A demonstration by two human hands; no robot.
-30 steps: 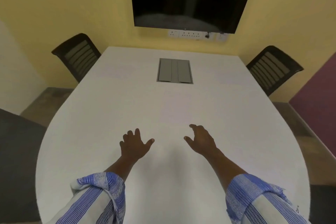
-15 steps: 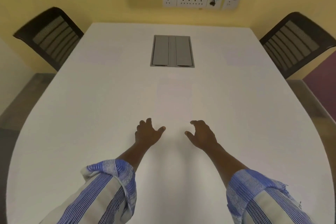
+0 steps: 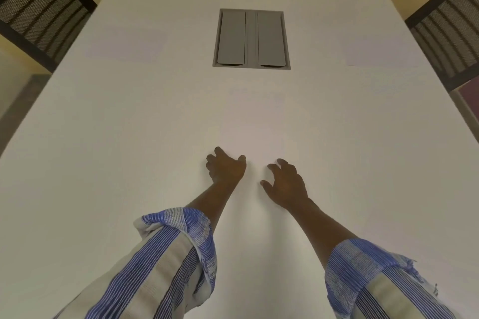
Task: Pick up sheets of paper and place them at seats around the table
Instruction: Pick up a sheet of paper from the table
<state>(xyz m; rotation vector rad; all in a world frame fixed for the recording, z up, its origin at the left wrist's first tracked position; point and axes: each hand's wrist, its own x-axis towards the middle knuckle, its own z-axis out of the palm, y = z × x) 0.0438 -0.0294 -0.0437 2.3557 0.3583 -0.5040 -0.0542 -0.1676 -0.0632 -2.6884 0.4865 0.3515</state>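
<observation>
Faint white sheets of paper lie on the white table (image 3: 103, 137). One sheet (image 3: 124, 48) sits by the far left seat and another sheet (image 3: 381, 53) by the far right seat. A third pale sheet or stack (image 3: 252, 122) lies in the middle, just beyond my hands; its edges are hard to make out. My left hand (image 3: 225, 167) and my right hand (image 3: 285, 184) hover side by side at its near edge, fingers loosely curled downward, holding nothing. I cannot tell whether the fingertips touch the paper.
A grey cable hatch (image 3: 251, 39) is set flush in the table beyond the middle sheet. A black mesh chair (image 3: 39, 10) stands at the far left corner and another black mesh chair (image 3: 451, 26) at the far right. A yellow wall lies behind.
The view has tilted down and moved forward over the table. Both hands have reached further forward and drawn closer together, towards the middle sheet.
</observation>
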